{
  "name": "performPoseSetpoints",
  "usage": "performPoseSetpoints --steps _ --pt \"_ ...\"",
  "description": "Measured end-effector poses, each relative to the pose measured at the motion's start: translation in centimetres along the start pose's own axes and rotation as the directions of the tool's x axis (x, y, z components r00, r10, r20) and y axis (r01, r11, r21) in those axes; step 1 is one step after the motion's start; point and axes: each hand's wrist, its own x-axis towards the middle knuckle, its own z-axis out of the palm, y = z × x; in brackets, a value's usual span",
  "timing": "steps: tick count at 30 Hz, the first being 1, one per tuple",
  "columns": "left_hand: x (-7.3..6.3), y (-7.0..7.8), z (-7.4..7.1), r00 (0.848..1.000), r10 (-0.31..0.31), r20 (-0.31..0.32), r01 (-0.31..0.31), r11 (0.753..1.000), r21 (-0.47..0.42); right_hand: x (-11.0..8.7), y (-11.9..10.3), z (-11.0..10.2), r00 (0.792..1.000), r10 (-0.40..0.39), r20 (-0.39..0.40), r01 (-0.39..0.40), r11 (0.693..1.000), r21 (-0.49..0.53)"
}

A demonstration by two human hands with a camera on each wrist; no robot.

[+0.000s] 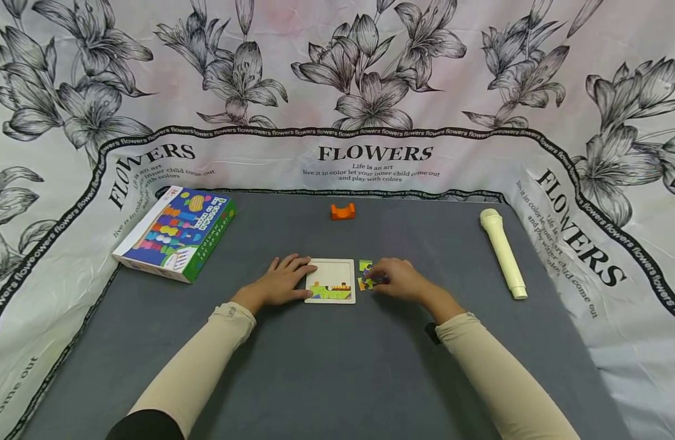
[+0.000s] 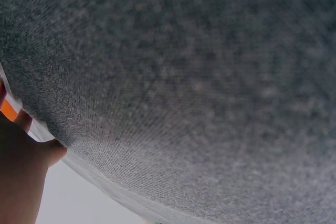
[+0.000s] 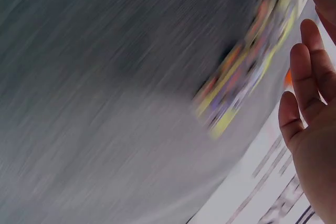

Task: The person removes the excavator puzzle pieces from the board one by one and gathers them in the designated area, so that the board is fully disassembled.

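Note:
A white-framed puzzle tray [image 1: 331, 269] lies on the grey table, with joined green and multicoloured pieces [image 1: 329, 293] along its lower part. My left hand [image 1: 279, 282] rests at the tray's left edge, fingers spread and touching the frame. Just right of the tray is a small group of colourful puzzle pieces [image 1: 365, 266]. Over them hovers my right hand [image 1: 405, 282], fingers bent downward and partly covering the group. In the right wrist view the loose fingers [image 3: 299, 77] show no piece between them, and the pieces [image 3: 236, 80] are blurred. The left wrist view shows mostly table cloth.
A blue and green toy box [image 1: 175, 235] lies at the table's back left. Behind the tray sits a small orange block [image 1: 342, 212] with a notched top. To the far right lies a pale yellow tube [image 1: 502, 253] with a wider end. Flower-printed cloth surrounds the table.

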Motion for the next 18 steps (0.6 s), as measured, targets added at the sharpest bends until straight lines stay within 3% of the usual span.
performPoseSetpoints --steps 8,18 --pt "0.0 -0.1 0.1 1.0 0.002 0.024 -0.002 1.0 -0.004 4.4 -4.1 2.9 0.99 -0.136 0.023 0.136 0.991 0.01" --pt "0.2 -0.8 0.4 1.0 0.013 0.024 -0.013 1.0 -0.002 6.9 -6.6 4.7 0.99 -0.136 0.041 0.137 0.99 -0.021"
